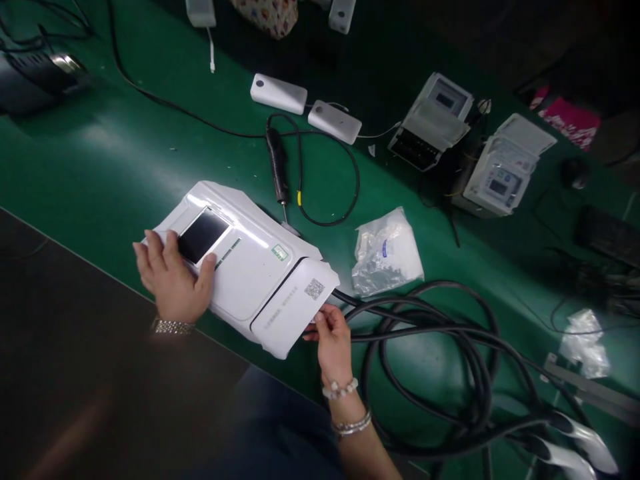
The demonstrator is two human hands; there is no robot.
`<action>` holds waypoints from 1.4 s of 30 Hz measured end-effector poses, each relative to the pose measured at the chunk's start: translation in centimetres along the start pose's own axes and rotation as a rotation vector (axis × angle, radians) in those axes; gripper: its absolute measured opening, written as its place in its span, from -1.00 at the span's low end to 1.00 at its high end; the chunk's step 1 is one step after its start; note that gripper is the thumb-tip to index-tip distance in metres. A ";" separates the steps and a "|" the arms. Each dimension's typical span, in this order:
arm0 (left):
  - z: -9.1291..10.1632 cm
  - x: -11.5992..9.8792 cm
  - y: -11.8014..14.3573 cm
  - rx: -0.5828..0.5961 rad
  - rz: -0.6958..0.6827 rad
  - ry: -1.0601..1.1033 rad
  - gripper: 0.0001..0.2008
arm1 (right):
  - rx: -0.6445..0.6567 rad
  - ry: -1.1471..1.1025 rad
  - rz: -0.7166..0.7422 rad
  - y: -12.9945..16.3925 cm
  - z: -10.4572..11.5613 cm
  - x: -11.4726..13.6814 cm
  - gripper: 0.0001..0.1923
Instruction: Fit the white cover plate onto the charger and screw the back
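Hands at either end: our left hand [173, 280] lies flat, fingers spread, on the white charger housing [240, 267] beside its dark screen [203, 233]; our right hand [333, 340] pinches the lower cover's corner, where black cables [425, 333] run off right across the green bench [100, 167].

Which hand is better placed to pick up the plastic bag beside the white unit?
Probably the right hand: it sits at the white unit's cable end, closer to the plastic bag. The left hand lies flat by the screen, on the far side.
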State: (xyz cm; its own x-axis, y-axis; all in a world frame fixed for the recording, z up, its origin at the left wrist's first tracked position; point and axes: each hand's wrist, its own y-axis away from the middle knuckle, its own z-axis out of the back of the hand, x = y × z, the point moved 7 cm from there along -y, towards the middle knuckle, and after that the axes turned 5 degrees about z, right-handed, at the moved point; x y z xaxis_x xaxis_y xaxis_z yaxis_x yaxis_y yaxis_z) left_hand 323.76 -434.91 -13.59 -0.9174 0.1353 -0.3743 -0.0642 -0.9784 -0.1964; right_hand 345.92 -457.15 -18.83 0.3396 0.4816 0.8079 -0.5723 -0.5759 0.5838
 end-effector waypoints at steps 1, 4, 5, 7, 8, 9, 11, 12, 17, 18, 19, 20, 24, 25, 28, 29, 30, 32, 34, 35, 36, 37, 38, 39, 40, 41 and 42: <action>-0.1 0.1 0.0 -0.004 0.001 0.002 -0.22 | 0.006 0.003 0.001 -0.1 0.0 -0.1 -0.78; -0.3 0.3 0.0 0.000 0.007 -0.008 -0.22 | 0.047 0.016 0.010 -0.6 -0.1 -0.2 -0.79; -0.4 0.4 0.1 0.006 0.010 -0.011 -0.23 | 0.059 0.017 0.011 -0.6 -0.1 -0.3 -0.79; -0.5 0.5 0.2 0.018 0.019 -0.013 -0.23 | 0.064 0.009 0.005 -0.7 -0.2 -0.4 -0.79; -0.6 0.6 0.2 0.023 0.022 -0.012 -0.24 | 0.059 0.001 -0.002 -0.7 -0.2 -0.6 -0.78; -0.5 0.6 0.2 0.022 0.025 -0.008 -0.23 | 0.053 -0.009 -0.009 -0.6 -0.2 -0.7 -0.78; -0.6 0.7 0.3 0.029 0.033 -0.004 -0.24 | 0.039 -0.025 -0.014 -0.5 -0.3 -1.0 -0.76; -0.6 0.8 0.4 0.033 0.037 -0.002 -0.24 | 0.035 -0.027 -0.014 -0.5 -0.4 -1.1 -0.76; -1.0 1.3 0.4 0.041 0.053 0.001 -0.22 | 0.029 -0.022 -0.010 -0.4 -0.5 -1.1 -0.76; -1.1 1.4 0.4 0.038 0.052 0.001 -0.21 | 0.032 -0.017 -0.005 -0.5 -0.6 -1.0 -0.76; -1.1 1.5 0.4 0.036 0.054 0.001 -0.19 | 0.036 -0.011 0.001 -0.5 -0.6 -0.9 -0.76; -1.1 1.5 0.4 0.039 0.059 0.001 -0.19 | 0.042 -0.003 0.007 -0.6 -0.7 -0.7 -0.76; -1.1 1.8 0.4 0.067 0.091 0.000 -0.22 | 0.044 0.027 0.011 -0.7 -0.6 -0.6 -0.77; -1.2 1.8 0.4 0.072 0.095 -0.004 -0.21 | 0.042 0.031 0.009 -0.7 -0.5 -0.7 -0.77; -1.2 2.0 0.4 0.075 0.103 -0.014 -0.16 | 0.031 0.039 0.001 -0.5 -0.5 -1.0 -0.78; -1.2 2.1 0.4 0.075 0.104 -0.012 -0.16 | 0.030 0.037 -0.002 -0.4 -0.5 -1.0 -0.77; -1.2 2.2 0.4 0.074 0.107 -0.007 -0.16 | 0.030 0.034 -0.004 -0.3 -0.6 -1.1 -0.77; -1.2 2.3 0.4 0.068 0.109 0.007 -0.18 | 0.031 0.023 -0.005 -0.2 -0.7 -1.2 -0.77; -1.2 2.3 0.4 0.065 0.108 0.012 -0.20 | 0.036 0.014 -0.009 -0.2 -0.8 -1.2 -0.77; -1.2 2.4 0.4 0.066 0.109 0.010 -0.20 | 0.035 0.013 -0.010 -0.2 -0.8 -1.3 -0.77; -1.2 2.4 0.4 0.068 0.108 0.007 -0.19 | 0.034 0.014 -0.012 -0.2 -0.7 -1.3 -0.77; -1.2 2.4 0.4 0.072 0.106 0.004 -0.18 | 0.033 0.018 -0.013 -0.1 -0.7 -1.4 -0.77; -1.2 2.5 0.3 0.073 0.106 0.002 -0.16 | 0.030 0.023 -0.012 -0.1 -0.6 -1.4 -0.77; -1.2 2.5 0.3 0.073 0.103 0.003 -0.15 | 0.025 0.027 -0.011 -0.1 -0.5 -1.5 -0.77; -1.2 2.5 0.3 0.073 0.101 0.003 -0.15 | 0.021 0.030 -0.011 -0.1 -0.4 -1.5 -0.76; -1.2 2.5 0.3 0.074 0.101 0.002 -0.15 | 0.019 0.030 -0.011 0.0 -0.4 -1.6 -0.76; -1.3 2.5 0.3 0.075 0.101 0.000 -0.16 | 0.016 0.029 -0.013 -0.1 -0.3 -1.6 -0.76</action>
State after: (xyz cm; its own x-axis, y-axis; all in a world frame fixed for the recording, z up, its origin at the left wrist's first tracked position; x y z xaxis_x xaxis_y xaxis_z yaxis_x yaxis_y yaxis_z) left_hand 321.94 -434.66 -15.73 -0.9205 0.0357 -0.3891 -0.0010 -0.9960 -0.0891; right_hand 345.17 -457.69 -20.20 0.3251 0.5074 0.7980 -0.5563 -0.5798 0.5953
